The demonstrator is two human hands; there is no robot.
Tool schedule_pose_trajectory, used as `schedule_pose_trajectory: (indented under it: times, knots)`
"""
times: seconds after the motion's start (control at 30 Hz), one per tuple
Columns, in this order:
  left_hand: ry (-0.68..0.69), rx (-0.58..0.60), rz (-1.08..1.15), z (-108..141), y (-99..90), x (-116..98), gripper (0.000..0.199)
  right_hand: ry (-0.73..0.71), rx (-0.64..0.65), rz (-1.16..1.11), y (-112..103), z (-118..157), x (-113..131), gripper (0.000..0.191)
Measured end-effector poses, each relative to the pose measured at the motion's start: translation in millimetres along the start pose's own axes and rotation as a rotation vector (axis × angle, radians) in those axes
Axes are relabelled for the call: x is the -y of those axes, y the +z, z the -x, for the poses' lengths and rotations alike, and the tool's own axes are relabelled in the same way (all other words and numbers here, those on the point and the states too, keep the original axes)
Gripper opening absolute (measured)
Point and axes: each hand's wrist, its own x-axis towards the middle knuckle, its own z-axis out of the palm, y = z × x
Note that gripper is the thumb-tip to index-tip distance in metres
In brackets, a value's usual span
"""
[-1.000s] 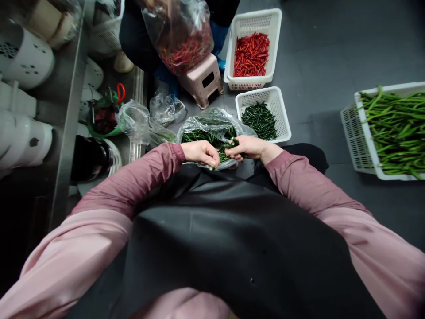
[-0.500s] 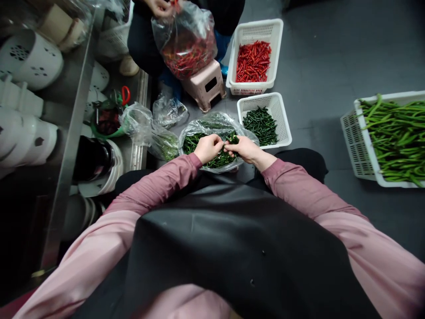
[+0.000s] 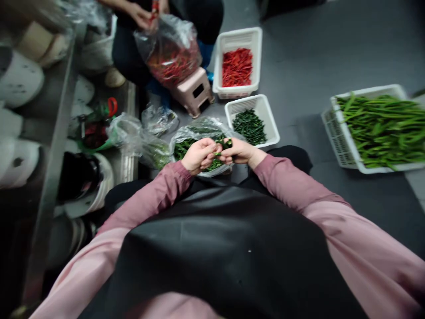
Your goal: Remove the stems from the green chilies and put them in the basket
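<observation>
Over an open clear plastic bag (image 3: 173, 142) of green chilies (image 3: 182, 149), my two hands meet in front of my apron. My right hand (image 3: 244, 153) is closed around a few dark green chilies (image 3: 227, 144). The fingers of my left hand (image 3: 198, 156) pinch at a pale green stem end of a chili beside the right fingertips. Just beyond my right hand, a small white basket (image 3: 274, 133) holds a pile of dark green chilies (image 3: 249, 126).
A white basket (image 3: 258, 53) of red chilies stands farther off. Another person's hand (image 3: 139, 17) is at a bag of red chilies (image 3: 172, 62) on a pink stool (image 3: 191, 91). Green long beans (image 3: 381, 128) fill a basket at right. Metal shelving (image 3: 59, 119) runs along the left.
My view has shifted, so most things appear farther left. My left hand has turned and its fingers have come closer against the right hand. The other person's hands have moved around the bag's top.
</observation>
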Motion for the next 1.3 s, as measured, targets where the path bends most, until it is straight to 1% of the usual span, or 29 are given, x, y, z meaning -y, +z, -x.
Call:
schedule_pose_trajectory:
  times: [0.07,0.1,0.17,0.2,0.23,0.27,0.33,0.37,0.4,0.47,0.53,0.63,0.7,0.77,0.8,0.83,0.9,0.93,0.97,1.0,1.03,1.1,1.13,1.17,1.2,1.23,1.3]
  knots:
    - [-0.075,0.049,0.039,10.0,10.6,-1.2,0.034,-0.006,0.077,0.004,4.7,2.4,-2.1,0.038]
    - [-0.088,0.054,0.064,14.1,14.0,-1.6,0.033,-0.007,0.115,0.011,6.3,2.9,-2.9,0.042]
    - [-0.083,0.053,0.100,18.7,16.5,-1.9,0.031,-0.004,0.166,0.024,8.0,2.6,-3.7,0.046]
    - [-0.071,0.025,0.102,18.7,15.9,-1.7,0.030,-0.011,0.155,0.023,8.3,2.1,-3.7,0.046]
    - [-0.051,-0.020,0.099,17.3,14.2,-1.1,0.028,-0.028,0.110,0.018,8.4,1.3,-3.7,0.045]
    - [-0.028,-0.077,0.092,14.6,11.6,0.0,0.027,-0.049,0.034,0.015,8.5,0.3,-3.8,0.043]
    - [0.037,-0.192,0.085,7.4,4.4,4.2,0.027,-0.095,-0.173,0.018,8.8,-2.5,-4.6,0.037]
    - [0.065,-0.226,0.079,3.8,0.4,7.3,0.029,-0.112,-0.263,0.027,9.0,-4.3,-5.3,0.034]
    - [0.085,-0.246,0.068,0.6,-3.3,11.0,0.031,-0.119,-0.321,0.042,9.4,-6.3,-6.4,0.032]
    - [0.129,-0.278,0.038,-3.4,-9.1,19.5,0.035,-0.129,-0.370,0.071,10.5,-10.0,-9.1,0.028]
    - [0.198,-0.340,-0.024,-5.0,-12.7,27.7,0.034,-0.139,-0.408,0.105,11.9,-12.8,-12.1,0.028]
    - [0.307,-0.450,-0.207,-5.4,-16.1,36.3,0.029,-0.133,-0.481,0.173,13.7,-14.9,-15.7,0.028]
    - [0.336,-0.510,-0.333,-5.0,-16.9,37.9,0.026,-0.135,-0.466,0.210,14.5,-15.1,-16.7,0.029]
    - [0.303,-0.545,-0.345,-3.4,-15.6,34.7,0.028,-0.151,-0.430,0.245,15.2,-14.2,-15.9,0.029]
    - [0.253,-0.524,-0.302,-2.0,-14.3,31.2,0.029,-0.159,-0.418,0.265,15.8,-13.2,-14.8,0.028]
    - [0.183,-0.467,-0.243,-0.2,-12.8,26.7,0.032,-0.161,-0.405,0.290,16.4,-11.7,-13.3,0.028]
    - [0.026,-0.280,-0.149,2.7,-11.7,16.0,0.036,-0.152,-0.374,0.342,17.6,-7.7,-9.0,0.028]
    - [-0.037,-0.187,-0.145,2.9,-13.0,10.9,0.037,-0.141,-0.353,0.355,17.6,-5.5,-6.2,0.028]
    - [-0.073,-0.125,-0.184,1.8,-16.4,6.7,0.036,-0.126,-0.330,0.355,17.0,-3.4,-3.0,0.027]
    - [-0.084,-0.107,-0.269,-0.6,-22.0,4.0,0.034,-0.106,-0.303,0.336,15.6,-1.6,0.6,0.027]
    - [-0.072,-0.122,-0.401,-4.2,-29.9,3.2,0.031,-0.089,-0.287,0.296,13.4,-0.2,4.3,0.026]
    - [0.023,-0.241,-0.810,-13.0,-50.1,7.8,0.020,-0.076,-0.283,0.189,7.6,1.4,11.7,0.026]
    - [0.083,-0.247,-1.044,-17.4,-60.7,13.1,0.016,-0.080,-0.294,0.137,4.4,1.8,14.9,0.027]
    - [0.138,-0.230,-1.272,-21.3,-70.6,20.2,0.021,-0.082,-0.305,0.096,1.4,1.9,17.5,0.028]
    - [0.156,-0.166,-1.485,-25.0,-78.9,28.5,0.025,-0.078,-0.315,0.063,-1.3,1.8,19.2,0.029]
    - [0.167,-0.095,-1.649,-28.5,-85.2,37.3,0.025,-0.065,-0.323,0.037,-3.6,1.4,20.0,0.029]
    - [0.175,0.040,-1.850,-35.8,-91.8,53.7,0.022,-0.030,-0.347,-0.003,-7.1,-0.9,18.8,0.028]
